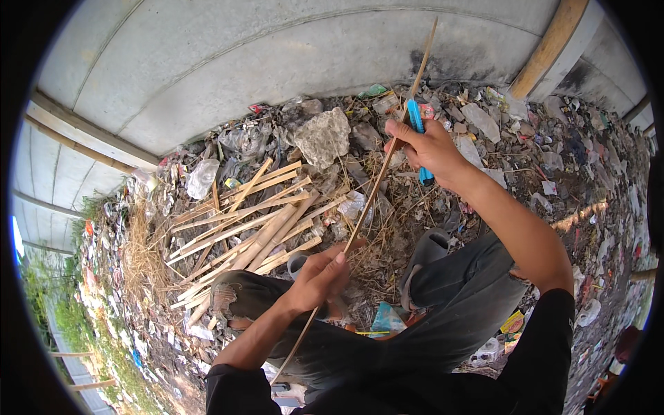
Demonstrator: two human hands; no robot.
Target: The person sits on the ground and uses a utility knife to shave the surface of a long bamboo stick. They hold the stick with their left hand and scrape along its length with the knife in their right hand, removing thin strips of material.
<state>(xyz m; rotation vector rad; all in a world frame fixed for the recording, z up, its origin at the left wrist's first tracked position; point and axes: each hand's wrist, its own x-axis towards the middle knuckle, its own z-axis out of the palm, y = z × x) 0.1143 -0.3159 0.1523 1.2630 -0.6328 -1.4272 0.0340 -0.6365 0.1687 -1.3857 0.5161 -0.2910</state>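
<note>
A long thin bamboo strip [371, 197] runs slantwise from beside my lap up toward the wall. My left hand [320, 278] is closed round its lower part, above my bent leg. Higher up, my right hand [437, 153] grips a blue box cutter [416, 116], whose handle also shows below the palm. The cutter's upper end lies against the strip, and the right thumb and fingers are close to the strip too. Whether the blade is in the wood cannot be made out. Left of my hands lies a loose pile of split bamboo pieces [273, 232] on the ground.
A grey concrete panel wall [242, 62] stands ahead, with a wooden post [550, 48] at its right. Rubble and plastic litter cover the ground around a large stone chunk [323, 137]. Dry straw [142, 238] lies left of the pile. My sandalled foot [425, 252] rests close by.
</note>
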